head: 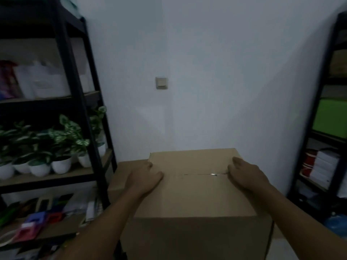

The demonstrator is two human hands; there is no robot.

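Okay, cardboard box (193, 199) sits at 6 o'clock, top shut. Your left hand (146, 177) lies on the seam (199, 174) at its 9 o'clock end, fingers relaxed. Right hand (246, 175) at 3, fingertips bent; can't tell if they're hooked under. Yank one side & the box prob. skews or tears.

The room is dim, with a cold bluish cast. The wall (216, 62) is the brightest thing, palest up the middle, and a broad soft shadow slants across its right side toward the right rack (324, 91). The left rack (75, 91) stands nearly black. Everything is soft. The plants (62, 136) are smeared, and the low left clutter is only blurred colour. The rack uprights lean and bow at the edges from the wide lens. The cardboard box (193, 194) looks muddy brown, with one small glint on its seam. The left hand (146, 177) and right hand (246, 173) look dark, their fingers indistinct.
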